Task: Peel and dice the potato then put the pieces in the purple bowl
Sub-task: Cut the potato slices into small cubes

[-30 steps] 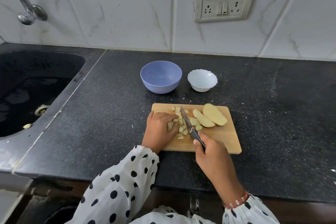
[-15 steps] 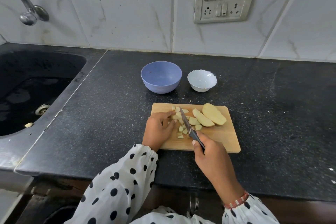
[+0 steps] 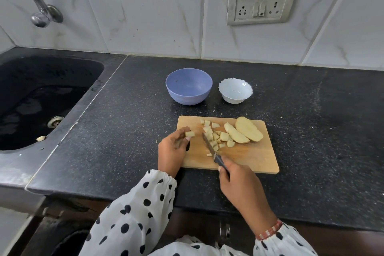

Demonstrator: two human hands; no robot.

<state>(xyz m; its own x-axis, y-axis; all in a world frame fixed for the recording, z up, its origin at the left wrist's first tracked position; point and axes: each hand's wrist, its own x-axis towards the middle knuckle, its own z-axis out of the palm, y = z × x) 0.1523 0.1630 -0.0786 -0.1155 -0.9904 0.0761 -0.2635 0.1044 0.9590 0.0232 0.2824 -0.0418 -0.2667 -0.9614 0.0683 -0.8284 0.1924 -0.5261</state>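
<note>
I see my left hand (image 3: 172, 149) at the 9 o'clock edge of the chopping board (image 3: 245, 158), pinching one potato cube (image 3: 190, 133) between thumb and fingertips. My right hand (image 3: 239, 181) grips the handle of the knife (image 3: 209, 146), whose blade points toward 11 o'clock and lies low over the board; I cannot tell whether its tip touches the wood. The heap of diced pieces (image 3: 216, 136) sits just at 3 o'clock of the blade. Two uncut potato slices (image 3: 243, 132) lie side by side, touching, at 2 o'clock on the board. The purple bowl (image 3: 189, 86) stands on the bench (image 3: 124, 131) at 12 o'clock of the board, with a white bowl (image 3: 235, 90) just at its 3 o'clock. A sink (image 3: 41, 100) lies at 9 o'clock.
</note>
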